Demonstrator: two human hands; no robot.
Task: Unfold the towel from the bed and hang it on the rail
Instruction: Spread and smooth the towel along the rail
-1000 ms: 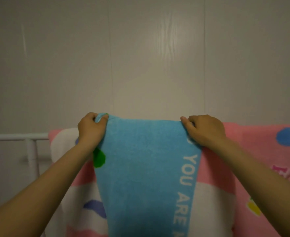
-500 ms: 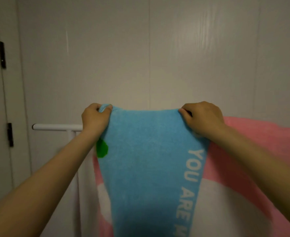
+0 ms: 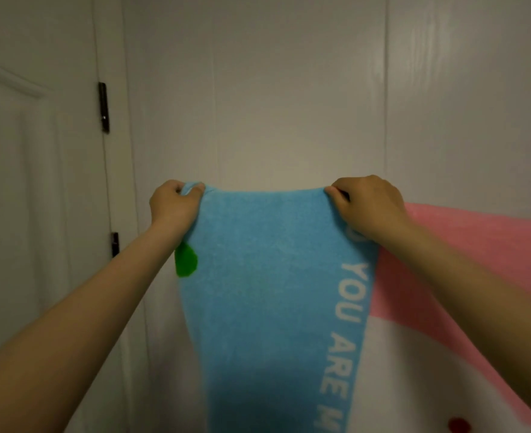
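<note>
Up in front of the wall panels, we hold the blue towel spread by its top corners: our left hand pinches the left corner, our right hand clamps the right. It hangs partly over a pink-and-white towel. A door stands left.

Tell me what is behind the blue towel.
Behind the blue towel, showing past its right edge, hangs a pink and white towel, with the wall beyond. The rail is not visible; whatever lies directly behind the blue cloth is covered.
</note>
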